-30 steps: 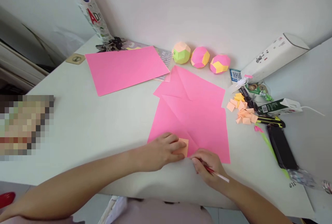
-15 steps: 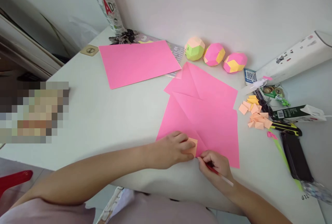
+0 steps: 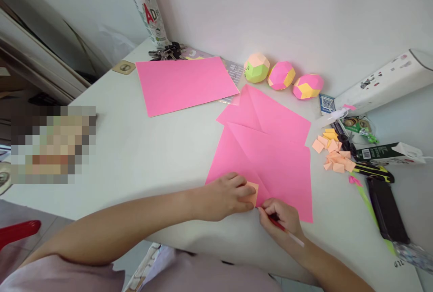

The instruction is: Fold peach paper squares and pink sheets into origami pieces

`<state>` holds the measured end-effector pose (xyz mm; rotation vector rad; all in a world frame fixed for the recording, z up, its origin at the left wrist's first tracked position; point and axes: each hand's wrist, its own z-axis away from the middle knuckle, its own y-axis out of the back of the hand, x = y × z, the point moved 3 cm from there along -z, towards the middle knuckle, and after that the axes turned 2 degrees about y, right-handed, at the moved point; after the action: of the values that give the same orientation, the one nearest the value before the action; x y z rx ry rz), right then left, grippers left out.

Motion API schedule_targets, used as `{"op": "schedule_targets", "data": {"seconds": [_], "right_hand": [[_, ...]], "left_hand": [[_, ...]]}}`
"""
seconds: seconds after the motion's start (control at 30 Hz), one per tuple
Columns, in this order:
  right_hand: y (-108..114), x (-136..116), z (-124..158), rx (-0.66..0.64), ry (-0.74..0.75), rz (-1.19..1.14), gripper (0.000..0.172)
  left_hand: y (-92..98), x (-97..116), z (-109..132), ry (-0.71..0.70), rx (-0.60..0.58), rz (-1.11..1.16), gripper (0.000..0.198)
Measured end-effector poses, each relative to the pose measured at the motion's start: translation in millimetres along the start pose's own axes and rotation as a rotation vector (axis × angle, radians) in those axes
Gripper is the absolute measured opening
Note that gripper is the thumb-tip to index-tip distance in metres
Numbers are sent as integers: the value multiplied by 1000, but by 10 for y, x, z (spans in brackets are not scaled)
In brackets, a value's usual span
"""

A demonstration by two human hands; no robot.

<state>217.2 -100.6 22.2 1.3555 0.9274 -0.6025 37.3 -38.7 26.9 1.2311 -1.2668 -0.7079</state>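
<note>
My left hand (image 3: 226, 195) lies with curled fingers pressing a small peach paper square (image 3: 252, 191) onto the near corner of a creased pink sheet (image 3: 270, 157). Just right of it, my right hand (image 3: 281, 217) is closed round a thin red-and-white pen (image 3: 286, 231), its tip at the square's lower right edge. Both hands rest on the white table (image 3: 135, 157) near its front edge.
A second pink sheet (image 3: 184, 82) lies at the back left, by keys (image 3: 167, 51) and a bottle (image 3: 146, 6). Three paper balls (image 3: 281, 75) sit against the wall. Small peach squares (image 3: 333, 153), a cutter (image 3: 374, 171), cartons and a black phone (image 3: 387, 211) crowd the right.
The view has shifted left and slightly down. My hands keep their hold on the peach square and the pen, with only small movement of the pen tip along the square's edge.
</note>
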Motion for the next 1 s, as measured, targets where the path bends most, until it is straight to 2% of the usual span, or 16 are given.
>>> {"op": "schedule_targets", "data": {"seconds": [0.4,1.0], "right_hand": [[4,-10,-8,4,1,2,24],[2,-3,-15,-21,-18,-16,25]], "left_hand": [[5,-3,-6,10,-35,-4,29],[-6,-10,11,4,-3,-10,30]]}}
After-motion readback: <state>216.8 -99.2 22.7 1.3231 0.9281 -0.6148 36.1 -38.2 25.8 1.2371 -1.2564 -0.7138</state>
